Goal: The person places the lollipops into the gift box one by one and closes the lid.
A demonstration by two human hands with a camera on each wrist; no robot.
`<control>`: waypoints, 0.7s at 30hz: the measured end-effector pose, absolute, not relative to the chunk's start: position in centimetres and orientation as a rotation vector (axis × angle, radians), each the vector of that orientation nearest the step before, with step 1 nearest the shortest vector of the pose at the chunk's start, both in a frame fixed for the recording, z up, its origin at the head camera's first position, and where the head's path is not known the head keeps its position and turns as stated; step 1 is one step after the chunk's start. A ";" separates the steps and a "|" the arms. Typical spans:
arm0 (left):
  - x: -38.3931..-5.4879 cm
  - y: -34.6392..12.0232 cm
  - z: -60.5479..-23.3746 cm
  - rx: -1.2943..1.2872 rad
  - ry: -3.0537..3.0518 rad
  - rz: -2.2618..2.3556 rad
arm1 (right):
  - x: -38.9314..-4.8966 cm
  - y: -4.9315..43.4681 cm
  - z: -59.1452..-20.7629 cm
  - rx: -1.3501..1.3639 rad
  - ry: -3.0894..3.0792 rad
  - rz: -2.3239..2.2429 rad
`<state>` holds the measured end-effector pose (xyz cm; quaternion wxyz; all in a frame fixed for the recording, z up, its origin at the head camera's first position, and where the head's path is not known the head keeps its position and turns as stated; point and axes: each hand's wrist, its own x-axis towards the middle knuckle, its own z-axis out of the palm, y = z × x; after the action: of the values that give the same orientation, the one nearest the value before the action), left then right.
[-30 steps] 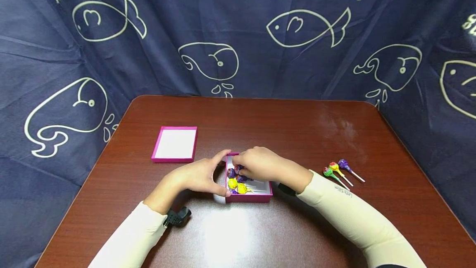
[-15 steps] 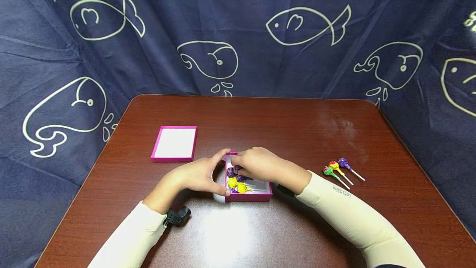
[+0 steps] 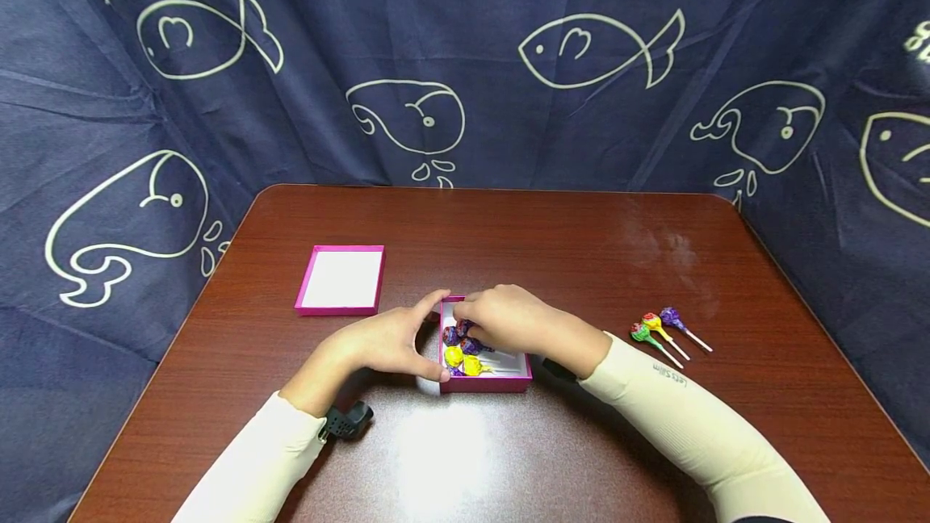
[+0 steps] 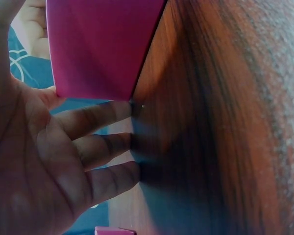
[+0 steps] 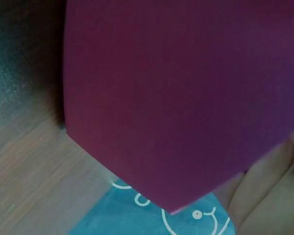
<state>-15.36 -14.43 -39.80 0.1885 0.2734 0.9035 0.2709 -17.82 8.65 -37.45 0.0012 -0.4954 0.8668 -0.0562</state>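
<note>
An open pink box [image 3: 485, 386] with a white inside sits mid-table, holding several wrapped lollipops. Two yellow lollipops [image 3: 472, 366] lie at its near side, and dark purple-red lollipops [image 3: 451, 336] lie behind them with heads to the left. My left hand [image 3: 385, 341] holds the box's left side, thumb at the near corner and index finger at the far one; its other fingers [image 4: 108, 152] reach down to the table. My right hand [image 3: 512, 320] is inside the box, thumb and fingers around a purple-red lollipop [image 3: 462, 328]; the fingertips are partly hidden.
A pink lid [image 3: 341, 281], white inside up, lies at the back left of the brown table [image 3: 552, 248]. Green, yellow and purple lollipops [image 3: 657, 329] lie at the right. A navy cloth [image 3: 479, 135] with fish drawings hangs behind the table.
My right hand shifts very slightly within the box, and more of the purple-red lollipop heads shows beneath it. The left hand and the box stay in place.
</note>
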 end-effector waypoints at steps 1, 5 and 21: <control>-15.4 -14.4 -39.8 0.769 2.540 0.762 | -17.8 8.7 -37.4 -1.548 2.724 -0.190; -15.4 -14.4 -39.8 0.768 2.545 0.759 | -17.9 9.3 -36.8 -1.563 2.741 -0.258; -15.3 -14.2 -39.9 0.768 2.556 0.773 | -18.4 15.7 -34.9 -1.472 2.904 -0.542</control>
<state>-15.34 -14.15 -39.90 0.1803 0.2717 0.9048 0.2737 -18.37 15.72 -34.91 -0.0794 -0.4447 0.8770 -0.1636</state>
